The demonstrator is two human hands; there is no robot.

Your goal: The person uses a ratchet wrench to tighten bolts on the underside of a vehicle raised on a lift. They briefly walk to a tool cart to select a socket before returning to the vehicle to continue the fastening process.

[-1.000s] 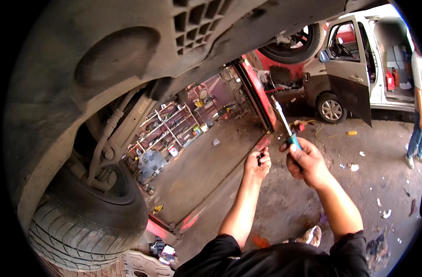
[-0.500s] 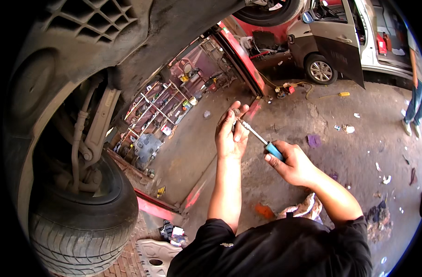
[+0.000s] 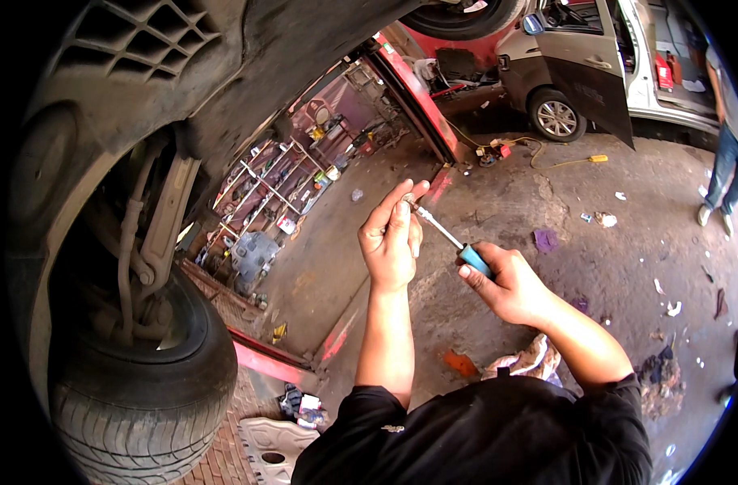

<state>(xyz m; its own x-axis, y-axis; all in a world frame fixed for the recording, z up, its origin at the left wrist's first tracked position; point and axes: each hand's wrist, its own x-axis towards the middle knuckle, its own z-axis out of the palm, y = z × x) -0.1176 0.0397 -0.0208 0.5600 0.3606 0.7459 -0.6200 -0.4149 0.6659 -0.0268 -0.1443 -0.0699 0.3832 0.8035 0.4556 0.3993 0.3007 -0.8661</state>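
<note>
My right hand [image 3: 508,283] is closed round the blue handle of a nut driver [image 3: 445,234], a screwdriver-like tool with a bright shaft and a socket-shaped tip. Its shaft slants up and left toward my left hand [image 3: 392,242]. Raised in front of me, that hand pinches a small brownish metal piece [image 3: 409,198] between thumb and fingers. The driver's tip meets or nearly meets this piece; its exact kind is too small to tell.
At left hangs a raised car's wheel [image 3: 143,396] beneath its dark wheel arch. A red lift post [image 3: 417,97] rises ahead. Beyond stand a cluttered shelf rack [image 3: 272,190] and a car with an open door [image 3: 587,73]. A person [image 3: 733,153] stands far right.
My left hand has turned and shifted slightly left, its fingers closing more over the small metal piece. The nut driver and my right hand have moved slightly left too.
</note>
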